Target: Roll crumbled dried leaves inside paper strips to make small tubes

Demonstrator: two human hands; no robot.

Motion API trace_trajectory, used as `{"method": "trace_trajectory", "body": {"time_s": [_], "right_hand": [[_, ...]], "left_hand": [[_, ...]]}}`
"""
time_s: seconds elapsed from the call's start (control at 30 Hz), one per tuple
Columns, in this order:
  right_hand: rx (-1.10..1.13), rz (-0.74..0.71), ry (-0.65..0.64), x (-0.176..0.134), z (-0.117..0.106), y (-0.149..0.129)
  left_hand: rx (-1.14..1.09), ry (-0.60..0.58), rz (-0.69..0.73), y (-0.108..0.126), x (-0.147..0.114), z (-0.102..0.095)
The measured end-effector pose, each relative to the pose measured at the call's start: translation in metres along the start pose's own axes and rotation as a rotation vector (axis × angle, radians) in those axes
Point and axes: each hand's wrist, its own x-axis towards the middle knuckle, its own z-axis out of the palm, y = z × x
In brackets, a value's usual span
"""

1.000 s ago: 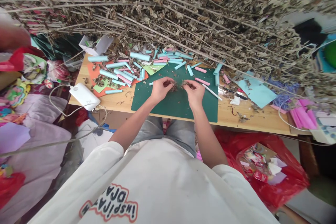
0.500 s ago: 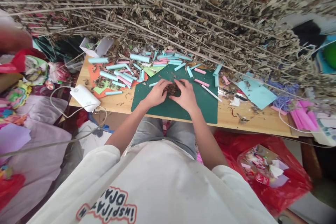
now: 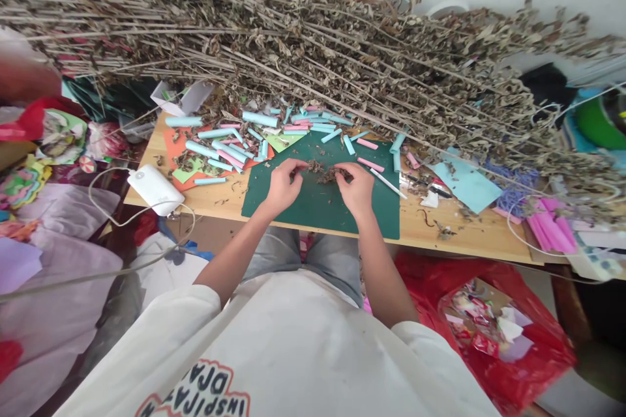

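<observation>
Dried leaves are lying mid-mat, between its side edges. The right hand is pinching some; the left hand is holding its fingers curled beside them, grip unclear. Tubes are lying around the mat's far edge.

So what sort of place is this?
Probably a makeshift craft corner: there are pink and blue paper tubes, a dark green mat and a big heap of dried leafy stalks.
</observation>
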Motion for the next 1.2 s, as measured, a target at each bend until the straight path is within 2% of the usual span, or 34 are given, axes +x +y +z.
{"method": "trace_trajectory", "body": {"time_s": [0.1,0.23,0.3,0.4,0.5,0.6,0.67,0.73,0.8,0.87,0.93,1.0,1.07,1.13,1.2], "right_hand": [[0.055,0.059,0.092,-0.002,-0.002,-0.011],[0.166,0.057,0.123,-0.004,-0.002,-0.032],[0.151,0.019,0.127,-0.006,-0.002,-0.042],[0.066,-0.087,0.072,-0.01,-0.001,-0.054],[0.024,-0.178,0.007,-0.013,-0.004,-0.059],[0.063,-0.158,0.065,-0.006,-0.006,-0.06],[0.046,-0.161,0.052,0.004,-0.001,-0.059],[-0.03,-0.173,-0.007,0.016,0.011,-0.057],[-0.09,-0.126,-0.054,0.024,0.026,-0.056],[-0.07,-0.025,-0.08,0.026,0.039,-0.058],[-0.023,0.018,-0.075,0.027,0.046,-0.063],[-0.014,-0.054,-0.04,0.032,0.047,-0.069],[-0.024,-0.111,-0.022,0.042,0.043,-0.072],[-0.039,-0.092,-0.027,0.051,0.04,-0.071],[-0.03,-0.1,-0.034,0.054,0.04,-0.067]], "left_hand": [[-0.261,-0.016,-0.161,0.011,0.004,0.017],[-0.422,-0.017,-0.167,0.027,0.012,0.044],[-0.545,-0.026,-0.24,0.032,0.018,0.053],[-0.742,-0.134,-0.433,0.032,0.027,0.056],[-0.825,-0.247,-0.535,0.027,0.032,0.053],[-0.887,-0.243,-0.578,0.023,0.03,0.053],[-0.927,-0.247,-0.59,0.024,0.026,0.057],[-0.955,-0.229,-0.569,0.027,0.022,0.061],[-0.955,-0.175,-0.483,0.032,0.021,0.064],[-0.906,-0.194,-0.395,0.036,0.022,0.063],[-0.823,-0.152,-0.289,0.041,0.025,0.061],[-0.705,-0.118,-0.201,0.045,0.031,0.057],[-0.609,-0.138,-0.136,0.049,0.038,0.054],[-0.578,-0.149,-0.095,0.051,0.047,0.051],[-0.576,-0.107,-0.081,0.051,0.054,0.049]]}}
